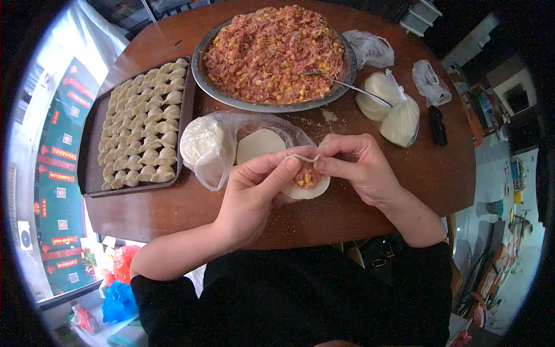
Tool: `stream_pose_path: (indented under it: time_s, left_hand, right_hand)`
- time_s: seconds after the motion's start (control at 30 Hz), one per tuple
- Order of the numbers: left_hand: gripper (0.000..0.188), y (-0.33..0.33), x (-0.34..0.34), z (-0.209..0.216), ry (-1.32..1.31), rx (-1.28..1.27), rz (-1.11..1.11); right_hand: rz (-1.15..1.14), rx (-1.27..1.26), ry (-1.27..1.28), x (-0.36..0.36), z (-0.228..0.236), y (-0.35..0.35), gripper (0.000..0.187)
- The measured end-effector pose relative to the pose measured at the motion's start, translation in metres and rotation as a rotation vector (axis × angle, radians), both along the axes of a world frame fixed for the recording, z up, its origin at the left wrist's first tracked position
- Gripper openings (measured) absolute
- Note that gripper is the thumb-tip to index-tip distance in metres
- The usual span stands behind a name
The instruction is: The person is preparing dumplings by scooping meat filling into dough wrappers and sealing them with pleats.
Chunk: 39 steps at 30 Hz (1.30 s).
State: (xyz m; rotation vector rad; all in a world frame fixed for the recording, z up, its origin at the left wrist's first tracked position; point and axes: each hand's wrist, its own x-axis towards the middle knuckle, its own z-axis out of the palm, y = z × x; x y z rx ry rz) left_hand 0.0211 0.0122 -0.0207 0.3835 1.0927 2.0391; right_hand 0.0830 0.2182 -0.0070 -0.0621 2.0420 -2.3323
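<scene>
A round dumpling wrapper point(311, 192) with meat and corn filling point(306, 179) on it is held up in front of me. My left hand point(254, 182) supports it from the left, thumb on the near side. With thumb and fingers, my right hand point(358, 165) pinches its far edge, where the dough is bent up. The lower part of the wrapper still lies open, showing the filling. Just beyond my left hand, a flat wrapper point(260, 144) rests on a clear plastic bag point(295, 128), beside a stack of wrappers point(203, 141) in plastic.
A wide metal basin point(199, 75) heaped with filling stands at the back, a metal utensil point(367, 92) leaning over its rim. On the left is a dark tray point(92, 150) with rows of dumplings point(141, 121). Bagged wrappers point(390, 107) and a black object point(437, 125) lie right.
</scene>
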Motion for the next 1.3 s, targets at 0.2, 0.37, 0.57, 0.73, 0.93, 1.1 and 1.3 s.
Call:
stream_pose_path:
  time_s: [0.2, 0.37, 0.57, 0.73, 0.93, 1.1, 1.3]
  left_hand:
    - [0.028, 0.003, 0.003, 0.001, -0.078, -0.003, 0.037]
    - [0.028, 0.001, -0.002, -0.001, -0.079, -0.007, 0.049]
    - [0.03, 0.001, 0.001, 0.003, -0.054, -0.038, 0.06]
    - [0.033, 0.001, 0.0, 0.004, -0.059, -0.021, 0.034]
    - [0.025, 0.003, -0.001, -0.004, 0.045, 0.016, 0.072]
    - [0.026, 0.002, -0.002, -0.006, 0.041, -0.029, 0.051]
    - [0.02, 0.002, 0.002, -0.003, 0.155, 0.004, 0.124]
  right_hand:
    - [-0.068, -0.005, 0.033, 0.001, 0.001, -0.005, 0.015]
    - [-0.182, 0.129, 0.224, 0.003, -0.008, -0.021, 0.026]
    - [-0.178, 0.114, 0.112, 0.001, -0.013, -0.019, 0.024]
    - [-0.216, 0.103, 0.191, -0.002, -0.016, -0.018, 0.024]
    - [-0.209, 0.043, 0.196, 0.0, -0.011, -0.023, 0.025]
    - [-0.225, 0.067, 0.206, 0.001, -0.009, -0.026, 0.02]
    - [-0.333, 0.275, 0.292, -0.002, -0.012, -0.023, 0.009]
